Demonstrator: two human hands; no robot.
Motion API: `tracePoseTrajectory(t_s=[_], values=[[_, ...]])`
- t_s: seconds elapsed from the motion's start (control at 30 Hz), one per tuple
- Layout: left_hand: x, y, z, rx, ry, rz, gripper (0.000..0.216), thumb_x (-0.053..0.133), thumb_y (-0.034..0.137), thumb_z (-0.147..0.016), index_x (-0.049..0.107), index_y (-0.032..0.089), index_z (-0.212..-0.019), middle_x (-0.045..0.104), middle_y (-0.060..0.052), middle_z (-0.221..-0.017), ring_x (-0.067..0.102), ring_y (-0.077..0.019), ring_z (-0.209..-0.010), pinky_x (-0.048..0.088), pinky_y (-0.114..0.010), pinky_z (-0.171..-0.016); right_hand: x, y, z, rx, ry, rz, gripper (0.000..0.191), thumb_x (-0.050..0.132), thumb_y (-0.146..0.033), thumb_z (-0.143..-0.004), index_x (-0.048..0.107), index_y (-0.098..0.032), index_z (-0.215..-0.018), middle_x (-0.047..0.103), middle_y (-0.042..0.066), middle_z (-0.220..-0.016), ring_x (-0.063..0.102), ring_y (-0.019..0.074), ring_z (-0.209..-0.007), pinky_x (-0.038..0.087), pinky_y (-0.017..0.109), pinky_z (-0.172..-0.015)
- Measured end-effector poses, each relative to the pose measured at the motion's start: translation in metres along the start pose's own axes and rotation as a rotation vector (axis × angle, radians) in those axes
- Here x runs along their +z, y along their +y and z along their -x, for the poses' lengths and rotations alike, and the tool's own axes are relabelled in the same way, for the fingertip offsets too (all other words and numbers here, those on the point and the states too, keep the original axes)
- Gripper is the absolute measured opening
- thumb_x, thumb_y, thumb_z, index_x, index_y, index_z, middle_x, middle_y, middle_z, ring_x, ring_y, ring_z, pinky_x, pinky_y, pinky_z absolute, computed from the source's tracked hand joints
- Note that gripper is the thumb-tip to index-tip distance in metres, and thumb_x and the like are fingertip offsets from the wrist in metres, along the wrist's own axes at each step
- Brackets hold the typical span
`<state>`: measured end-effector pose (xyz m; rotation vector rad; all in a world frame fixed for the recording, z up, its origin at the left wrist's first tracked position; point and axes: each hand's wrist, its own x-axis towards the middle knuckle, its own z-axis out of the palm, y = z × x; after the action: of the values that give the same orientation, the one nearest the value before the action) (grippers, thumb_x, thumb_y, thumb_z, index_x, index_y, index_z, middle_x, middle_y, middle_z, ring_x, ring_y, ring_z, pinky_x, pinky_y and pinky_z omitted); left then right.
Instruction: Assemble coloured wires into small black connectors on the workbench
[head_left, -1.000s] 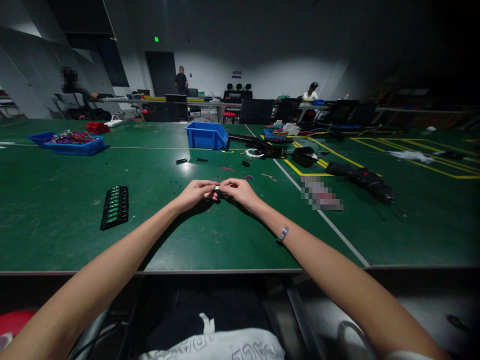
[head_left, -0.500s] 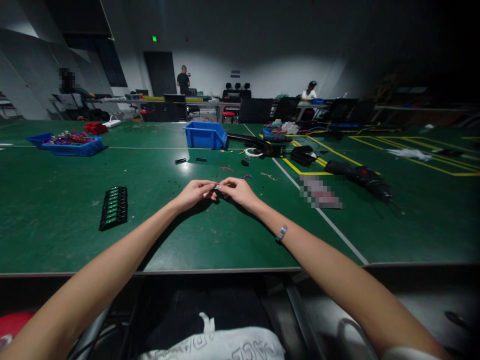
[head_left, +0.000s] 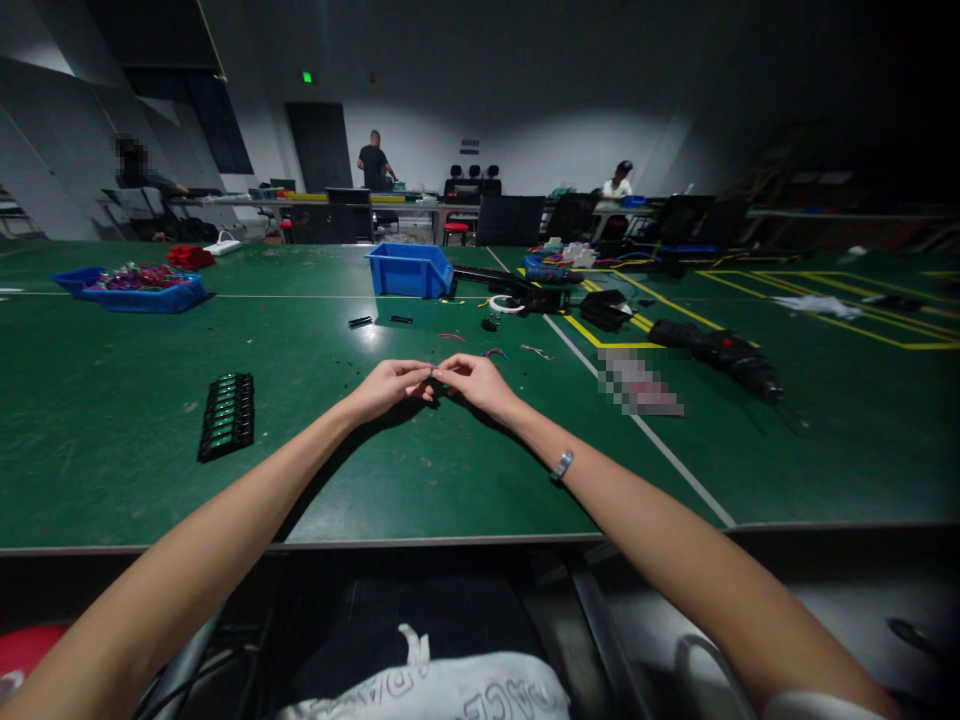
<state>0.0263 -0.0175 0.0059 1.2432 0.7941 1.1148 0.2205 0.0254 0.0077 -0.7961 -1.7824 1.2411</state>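
Observation:
Both my arms reach out over the green table (head_left: 420,470). My left hand (head_left: 386,387) and my right hand (head_left: 474,383) meet fingertip to fingertip and pinch a small dark part (head_left: 434,376) between them, just above the table top. The part is mostly hidden by my fingers. A watch or bracelet (head_left: 561,465) is on my right wrist. A black tray of small green parts (head_left: 227,414) lies to the left of my left hand.
A blue bin (head_left: 411,270) stands behind my hands, with loose wires (head_left: 495,353) and small black pieces near it. A flat blue tray of coloured parts (head_left: 139,287) sits far left. Black tools (head_left: 720,355) lie to the right. People are at distant desks.
My hands stay pinched together on the small part in the same spot. The view has shifted very slightly; a person at the back has moved a little to the right.

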Motion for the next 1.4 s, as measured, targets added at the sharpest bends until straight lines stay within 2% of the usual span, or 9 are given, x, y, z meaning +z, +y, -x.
tracePoseTrajectory(t_s=[0.77, 1.2, 1.4], values=[[-0.0059, -0.0059, -0.0024, 0.029, -0.035, -0.04, 0.041, 0.074, 0.037, -0.085, 0.071, 0.006, -0.112, 0.073, -0.009, -0.086, 0.066, -0.0124, -0.074, 0.054, -0.028, -0.079, -0.0005, -0.0072, 0.0032, 0.011, -0.02, 0.018, 0.034, 0.078, -0.045, -0.074, 0.068, -0.015, -0.086, 0.071, 0.006, -0.076, 0.06, 0.0139, -0.062, 0.047, 0.027, -0.058], [-0.0049, -0.0049, -0.0019, 0.041, -0.027, -0.087, 0.042, 0.073, 0.038, -0.085, 0.071, 0.006, -0.112, 0.071, -0.008, -0.081, 0.066, -0.0127, -0.072, 0.053, -0.028, -0.076, -0.0031, -0.0006, 0.0004, -0.114, -0.018, 0.158, 0.032, 0.072, -0.046, -0.08, 0.069, -0.015, -0.087, 0.072, 0.007, -0.078, 0.064, 0.017, -0.069, 0.048, 0.028, -0.063], [-0.0058, -0.0047, -0.0013, 0.051, -0.035, -0.103, 0.043, 0.072, 0.039, -0.086, 0.07, 0.006, -0.114, 0.071, -0.008, -0.081, 0.066, -0.013, -0.073, 0.053, -0.027, -0.075, -0.0027, -0.0024, 0.0011, -0.125, -0.009, 0.175, 0.031, 0.071, -0.045, -0.081, 0.069, -0.015, -0.086, 0.071, 0.006, -0.077, 0.063, 0.0172, -0.068, 0.048, 0.028, -0.062]])
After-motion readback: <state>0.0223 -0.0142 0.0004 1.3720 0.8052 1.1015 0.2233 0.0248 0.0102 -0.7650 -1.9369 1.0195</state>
